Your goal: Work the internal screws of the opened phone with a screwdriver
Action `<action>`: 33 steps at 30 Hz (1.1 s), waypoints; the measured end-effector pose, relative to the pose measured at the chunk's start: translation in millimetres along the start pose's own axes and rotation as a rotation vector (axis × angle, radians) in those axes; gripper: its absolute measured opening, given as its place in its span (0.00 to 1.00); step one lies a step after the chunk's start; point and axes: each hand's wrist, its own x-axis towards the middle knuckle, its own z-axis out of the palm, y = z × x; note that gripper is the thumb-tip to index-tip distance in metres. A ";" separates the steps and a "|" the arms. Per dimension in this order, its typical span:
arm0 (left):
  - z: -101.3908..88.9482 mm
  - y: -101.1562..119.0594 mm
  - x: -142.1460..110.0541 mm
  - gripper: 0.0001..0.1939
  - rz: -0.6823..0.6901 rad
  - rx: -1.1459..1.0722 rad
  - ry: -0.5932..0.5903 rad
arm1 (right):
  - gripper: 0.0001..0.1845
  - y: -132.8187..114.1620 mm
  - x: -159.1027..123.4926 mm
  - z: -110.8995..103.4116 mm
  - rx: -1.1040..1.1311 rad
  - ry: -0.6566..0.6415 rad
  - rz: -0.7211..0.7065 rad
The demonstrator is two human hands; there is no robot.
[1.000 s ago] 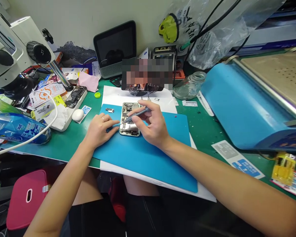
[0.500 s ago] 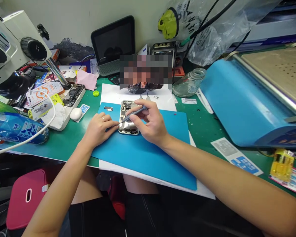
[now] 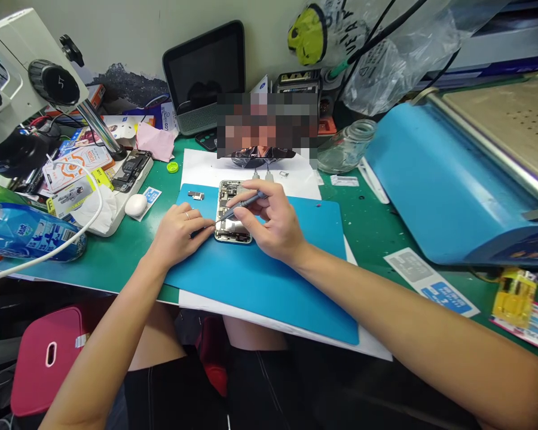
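An opened phone (image 3: pixel 234 229), its inner boards and metal plates exposed, lies on the blue mat (image 3: pixel 260 286). My right hand (image 3: pixel 275 222) is closed around a slim grey screwdriver (image 3: pixel 245 205), which slants down to the left across the phone. The tool's tip is at the phone's left edge. Right beside that tip are the pinched thumb and forefinger of my left hand (image 3: pixel 177 232); whatever they hold is too small to make out. Above my left hand, a small metal phone part (image 3: pixel 196 195) rests on the mat.
Behind the mat stands a propped screen (image 3: pixel 262 152), partly blurred out. A glass jar (image 3: pixel 347 146) lies tilted right of it. A large blue machine (image 3: pixel 412 179) fills the right side. On the left are a microscope (image 3: pixel 54 83), a white earbud case (image 3: pixel 135 206) and a blue packet (image 3: pixel 31 233).
The camera view has shifted slightly. Both hands keep nearly the same pose, with the screwdriver tip staying by my left fingertips at the phone's left edge.
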 end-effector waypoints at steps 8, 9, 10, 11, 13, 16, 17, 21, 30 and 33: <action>0.2 -1.1 -0.2 0.13 0.004 0.005 -0.002 | 0.18 2.1 -1.2 -0.2 0.008 -0.008 -0.005; 0.4 -1.3 -0.3 0.13 0.001 0.005 -0.003 | 0.18 1.9 -1.2 -0.2 0.006 -0.008 -0.005; 0.6 -1.5 -0.3 0.13 -0.001 0.006 -0.002 | 0.18 1.8 -1.2 -0.2 0.006 -0.007 -0.005; 0.8 -1.7 -0.4 0.14 -0.004 0.006 0.000 | 0.18 1.7 -1.1 -0.1 0.008 -0.004 -0.009; 1.3 -2.1 -0.6 0.14 -0.010 0.004 0.008 | 0.18 1.6 -0.7 0.1 0.009 0.000 -0.014; 1.5 -2.3 -0.9 0.14 -0.016 0.004 0.014 | 0.18 1.7 0.1 0.4 0.008 -0.001 -0.017; 1.4 -2.3 -1.0 0.14 -0.016 0.005 0.013 | 0.18 1.7 0.3 0.4 0.009 -0.002 -0.016; 1.1 -2.0 -1.0 0.14 -0.009 0.009 0.018 | 0.18 0.8 0.6 0.2 0.011 0.001 -0.018; 1.5 -1.6 -0.3 0.13 0.000 0.014 0.027 | 0.18 0.6 -0.4 0.9 0.004 -0.012 -0.014; 1.0 -1.3 -0.3 0.13 0.006 0.012 0.032 | 0.18 0.9 -0.3 1.0 0.003 -0.011 -0.013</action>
